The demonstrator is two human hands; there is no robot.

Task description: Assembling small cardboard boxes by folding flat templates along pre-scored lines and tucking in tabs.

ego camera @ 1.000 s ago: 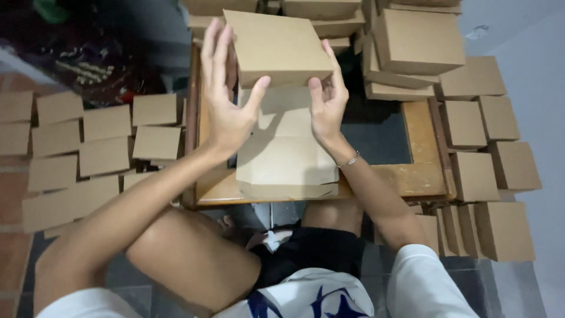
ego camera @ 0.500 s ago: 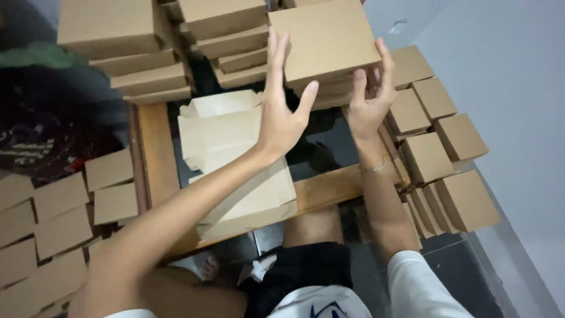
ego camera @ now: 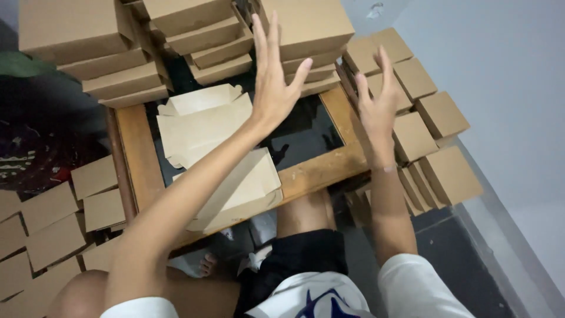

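Hands are both hovering with fingers spread wide, gripping nothing. Left hand (ego camera: 273,82) is showing its back to the camera, fingertips overlapping the front face of the folded kraft box (ego camera: 306,23) that is sitting on top of a stack (ego camera: 321,70) at the far edge of the counter (ego camera: 318,168); whether it is touching the cardboard cannot be told. Right hand (ego camera: 376,109) is hanging just to the right of that stack, apart from it.

That top box is lying flat, its long axis running left to right, lid upward, corners square, surface matte brown cardboard. More closed boxes are leaning in uneven piles (ego camera: 118,65) along the far left.

On the dark glass centre of the wooden-framed counter, pale unfolded blanks (ego camera: 200,123) are lying open, flaps notched, and another flat pile (ego camera: 244,188) is overhanging the near rim.

Finished boxes are lining the floor on the right (ego camera: 435,147) and the left (ego camera: 47,229), leaving a narrow strip of free glass under the wrists.
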